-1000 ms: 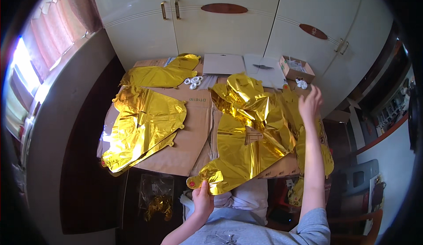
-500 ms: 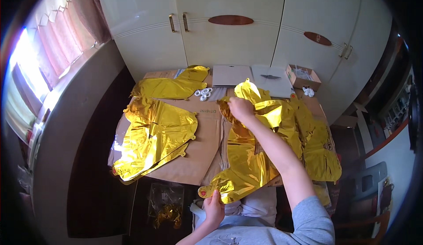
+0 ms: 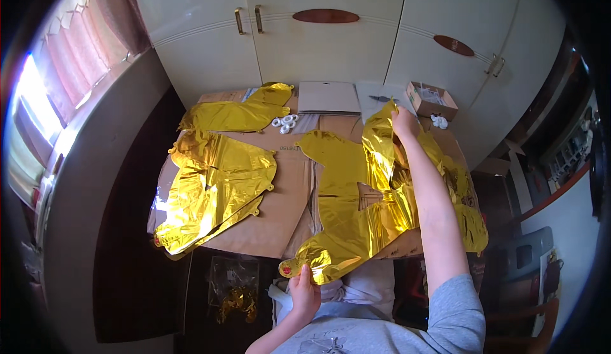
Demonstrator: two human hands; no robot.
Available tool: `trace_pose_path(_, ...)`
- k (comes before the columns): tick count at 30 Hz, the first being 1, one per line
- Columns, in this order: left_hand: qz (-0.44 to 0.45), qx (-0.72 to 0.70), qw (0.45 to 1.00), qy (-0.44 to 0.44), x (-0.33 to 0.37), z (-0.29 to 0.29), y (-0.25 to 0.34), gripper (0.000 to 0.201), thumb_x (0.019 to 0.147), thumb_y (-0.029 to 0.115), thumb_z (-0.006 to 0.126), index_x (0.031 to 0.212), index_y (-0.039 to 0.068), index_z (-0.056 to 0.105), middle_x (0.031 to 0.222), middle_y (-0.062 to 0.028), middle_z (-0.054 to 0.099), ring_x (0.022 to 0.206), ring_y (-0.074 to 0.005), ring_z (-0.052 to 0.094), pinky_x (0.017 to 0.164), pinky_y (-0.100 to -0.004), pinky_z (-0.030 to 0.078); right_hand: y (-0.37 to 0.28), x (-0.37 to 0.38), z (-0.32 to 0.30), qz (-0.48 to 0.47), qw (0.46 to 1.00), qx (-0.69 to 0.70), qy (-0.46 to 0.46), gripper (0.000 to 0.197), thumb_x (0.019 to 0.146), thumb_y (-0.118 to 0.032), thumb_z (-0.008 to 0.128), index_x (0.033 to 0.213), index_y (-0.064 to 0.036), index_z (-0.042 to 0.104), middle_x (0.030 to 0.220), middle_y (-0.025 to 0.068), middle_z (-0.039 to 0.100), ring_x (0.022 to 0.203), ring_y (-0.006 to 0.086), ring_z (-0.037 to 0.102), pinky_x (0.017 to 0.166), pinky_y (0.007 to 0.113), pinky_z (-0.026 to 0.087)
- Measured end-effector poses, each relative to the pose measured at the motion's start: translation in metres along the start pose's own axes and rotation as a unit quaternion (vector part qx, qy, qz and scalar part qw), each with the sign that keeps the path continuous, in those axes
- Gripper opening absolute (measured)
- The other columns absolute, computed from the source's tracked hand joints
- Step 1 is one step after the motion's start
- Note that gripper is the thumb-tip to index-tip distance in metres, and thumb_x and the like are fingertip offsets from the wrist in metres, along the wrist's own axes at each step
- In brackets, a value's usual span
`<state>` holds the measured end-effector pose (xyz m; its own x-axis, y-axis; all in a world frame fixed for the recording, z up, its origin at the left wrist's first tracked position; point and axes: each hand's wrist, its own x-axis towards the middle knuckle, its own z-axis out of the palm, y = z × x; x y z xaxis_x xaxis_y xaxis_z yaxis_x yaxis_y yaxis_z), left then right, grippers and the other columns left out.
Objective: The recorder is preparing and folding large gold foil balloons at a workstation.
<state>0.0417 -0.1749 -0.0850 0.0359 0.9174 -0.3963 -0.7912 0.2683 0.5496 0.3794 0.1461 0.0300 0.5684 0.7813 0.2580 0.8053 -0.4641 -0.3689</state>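
A flat, deflated gold foil balloon (image 3: 340, 220) lies across the cardboard in front of me, an opening in its middle showing the brown surface below. Its round tab with a red mark sticks out at the near end. Right beside that tab, my left hand (image 3: 304, 295) pinches the foil edge. My right hand (image 3: 405, 125) is stretched far forward, closed on the balloon's far right part, which stands up creased from the table. Another gold foil balloon (image 3: 468, 217) lies partly underneath on the right.
More flat gold foil balloons lie at left (image 3: 223, 182) and far left (image 3: 235, 115). Small white rolls (image 3: 284, 124), a grey flat box (image 3: 330, 97) and an open carton (image 3: 433, 103) sit toward the back cabinets. Below the near edge lies a clear bag (image 3: 235, 284) with gold pieces.
My right hand has moved right and away from me, carrying foil with it. The balloon's far left part now lies flat. My left hand stays at the tab end.
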Motion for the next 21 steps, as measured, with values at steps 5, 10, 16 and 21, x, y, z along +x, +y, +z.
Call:
trace_pose_path(5,0.004,0.0,1.0,-0.011,-0.002,0.007,0.003,0.026,0.097,0.017,0.042,0.097,-0.006,0.054,0.101,-0.0115,0.06,0.092,-0.0185,0.061,0.084,-0.0326,0.051,0.036,0.009,-0.014,0.007,0.998,0.003,0.06,0.04,0.085,-0.033,0.057,0.117,-0.0106,0.051,0.113,0.017,0.057,0.105,0.0353,0.055,0.086,0.046,0.046)
trace_pose_path(10,-0.016,-0.002,1.0,0.001,0.001,-0.002,-0.002,0.026,0.097,0.018,0.043,0.099,-0.005,0.054,0.101,-0.0111,0.061,0.091,-0.0181,0.062,0.08,-0.0314,0.052,-0.002,-0.05,-0.034,-0.275,0.929,0.075,0.234,0.052,0.082,-0.027,0.062,0.123,-0.0045,0.04,0.118,0.0178,0.048,0.114,0.0363,0.045,0.092,0.042,0.041)
trace_pose_path(16,-0.026,0.014,0.999,0.013,0.002,-0.007,0.002,0.026,0.097,0.023,0.044,0.108,0.0,0.051,0.103,-0.0086,0.061,0.09,-0.0185,0.062,0.076,-0.0322,0.053,-0.044,-0.292,-0.066,-0.624,0.746,0.185,-0.143,0.055,0.069,-0.032,0.072,0.115,-0.0058,0.054,0.115,0.0098,0.055,0.109,0.0258,0.051,0.097,0.042,0.036)
trace_pose_path(21,-0.056,0.011,0.998,-0.011,0.008,-0.018,0.0,0.023,0.096,0.023,0.046,0.113,0.008,0.051,0.102,-0.0034,0.061,0.083,-0.0138,0.061,0.067,-0.0284,0.052,-0.019,-0.338,-0.029,-0.596,0.767,0.129,-0.198,0.067,0.067,-0.035,0.071,0.123,-0.0033,0.051,0.125,0.0079,0.052,0.119,0.0225,0.047,0.102,0.037,0.035)
